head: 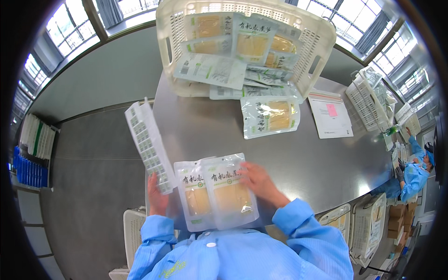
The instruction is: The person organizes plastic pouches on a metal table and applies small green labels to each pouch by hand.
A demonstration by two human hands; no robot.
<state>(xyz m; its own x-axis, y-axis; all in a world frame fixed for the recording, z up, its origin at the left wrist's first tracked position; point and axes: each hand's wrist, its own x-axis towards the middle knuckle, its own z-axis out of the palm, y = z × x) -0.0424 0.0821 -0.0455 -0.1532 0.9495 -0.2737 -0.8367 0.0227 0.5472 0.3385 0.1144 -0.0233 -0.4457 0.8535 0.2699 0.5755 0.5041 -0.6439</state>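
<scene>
My left hand (157, 196) holds the lower end of a long sheet of small printed stickers (145, 147), which reaches past the left edge of the steel table. Two flat plastic food pouches with pale contents lie overlapping before me: the right pouch (231, 192) partly covers the left pouch (196, 196). My right hand (260, 182) is at the upper right edge of the right pouch, its fingers blurred; whether they grip the pouch or only touch it is unclear. Farther back, another such pouch (271, 117) lies on the table in front of a basket.
A cream plastic basket (318, 38) full of pouches is tipped towards me at the table's back. Right of it lies a white cardboard envelope (330, 119) with a pink note. Another basket (367, 105) stands farther right. A co-worker (414, 175) in blue is at the far right.
</scene>
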